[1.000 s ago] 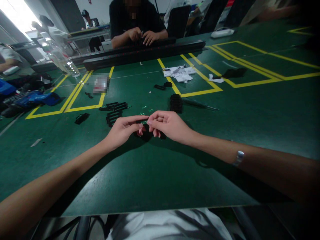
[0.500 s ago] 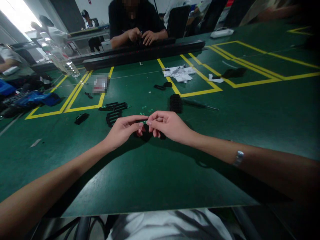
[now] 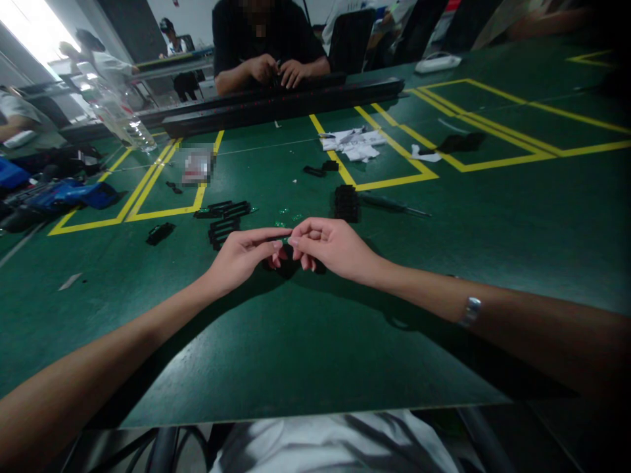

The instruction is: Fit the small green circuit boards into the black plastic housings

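Note:
My left hand (image 3: 241, 256) and my right hand (image 3: 332, 248) meet fingertip to fingertip above the green table (image 3: 305, 348). Pinched between them is a small black strip with a bit of green (image 3: 284, 240), mostly covered by the fingers. Left of the hands lie several slim black plastic pieces (image 3: 224, 230). Just beyond the fingertips are several tiny green pieces (image 3: 296, 217), like small circuit boards. A row of black pieces (image 3: 346, 202) sits packed together behind my right hand, and a screwdriver (image 3: 394, 204) lies beside it.
Across the table a person's hands (image 3: 279, 71) work behind a long black bar (image 3: 286, 102). Crumpled white paper (image 3: 355, 142), a plastic bottle (image 3: 140, 135), a blue-and-black tool (image 3: 73, 196) and a lone black piece (image 3: 160, 233) lie around. Yellow tape (image 3: 399, 182) marks the tabletop.
Almost nothing differs. Both hands keep the same pinch on the small black strip, and the view has shifted very slightly.

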Demonstrator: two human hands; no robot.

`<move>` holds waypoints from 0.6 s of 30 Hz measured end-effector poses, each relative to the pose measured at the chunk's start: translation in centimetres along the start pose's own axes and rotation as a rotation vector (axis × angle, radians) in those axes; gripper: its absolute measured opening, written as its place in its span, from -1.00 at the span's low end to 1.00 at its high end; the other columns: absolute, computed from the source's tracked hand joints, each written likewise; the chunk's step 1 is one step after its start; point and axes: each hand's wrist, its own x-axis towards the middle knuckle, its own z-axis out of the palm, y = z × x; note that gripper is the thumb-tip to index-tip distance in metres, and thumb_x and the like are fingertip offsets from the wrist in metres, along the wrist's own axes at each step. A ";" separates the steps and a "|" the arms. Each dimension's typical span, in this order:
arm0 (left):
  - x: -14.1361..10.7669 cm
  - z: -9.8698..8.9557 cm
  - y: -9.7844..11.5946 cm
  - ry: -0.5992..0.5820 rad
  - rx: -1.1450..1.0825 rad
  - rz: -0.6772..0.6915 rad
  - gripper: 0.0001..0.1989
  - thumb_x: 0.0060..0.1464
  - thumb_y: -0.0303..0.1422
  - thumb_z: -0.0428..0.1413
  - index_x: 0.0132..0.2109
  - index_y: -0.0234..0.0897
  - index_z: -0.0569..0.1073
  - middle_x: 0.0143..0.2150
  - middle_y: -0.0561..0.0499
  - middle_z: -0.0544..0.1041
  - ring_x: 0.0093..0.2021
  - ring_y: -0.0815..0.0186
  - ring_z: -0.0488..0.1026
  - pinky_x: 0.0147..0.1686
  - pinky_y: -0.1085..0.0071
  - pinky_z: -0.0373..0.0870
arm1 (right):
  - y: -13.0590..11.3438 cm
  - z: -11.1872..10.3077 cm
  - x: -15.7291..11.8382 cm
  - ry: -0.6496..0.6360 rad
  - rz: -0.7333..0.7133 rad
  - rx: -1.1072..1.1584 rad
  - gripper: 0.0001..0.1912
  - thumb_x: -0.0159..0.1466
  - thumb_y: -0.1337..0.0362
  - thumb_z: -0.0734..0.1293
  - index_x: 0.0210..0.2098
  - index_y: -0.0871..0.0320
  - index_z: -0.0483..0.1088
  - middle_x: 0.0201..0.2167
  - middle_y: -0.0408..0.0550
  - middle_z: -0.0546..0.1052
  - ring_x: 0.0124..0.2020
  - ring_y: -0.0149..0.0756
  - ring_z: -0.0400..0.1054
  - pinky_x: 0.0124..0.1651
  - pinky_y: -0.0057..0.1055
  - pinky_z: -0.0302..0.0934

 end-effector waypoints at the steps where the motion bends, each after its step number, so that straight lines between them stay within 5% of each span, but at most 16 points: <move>1: 0.0 0.0 0.0 0.000 -0.001 -0.001 -0.66 0.20 -0.32 0.20 0.10 -0.28 0.57 -0.34 -0.03 0.57 -0.38 0.36 0.47 -0.32 0.42 0.45 | 0.0 0.0 0.0 0.001 0.001 -0.001 -0.82 0.32 0.21 0.38 -0.28 0.22 0.41 -0.48 -0.12 0.53 -0.57 -0.46 0.39 -0.57 -0.56 0.23; 18: 0.0 0.0 -0.2 0.017 -0.033 -0.003 -0.67 0.19 -0.33 0.21 0.09 -0.28 0.58 -0.37 -0.02 0.56 -0.40 0.36 0.48 -0.35 0.42 0.44 | 0.2 0.2 0.0 0.029 -0.007 -0.011 -0.81 0.32 0.19 0.38 -0.27 0.20 0.42 -0.49 -0.12 0.53 -0.57 -0.46 0.39 -0.57 -0.55 0.24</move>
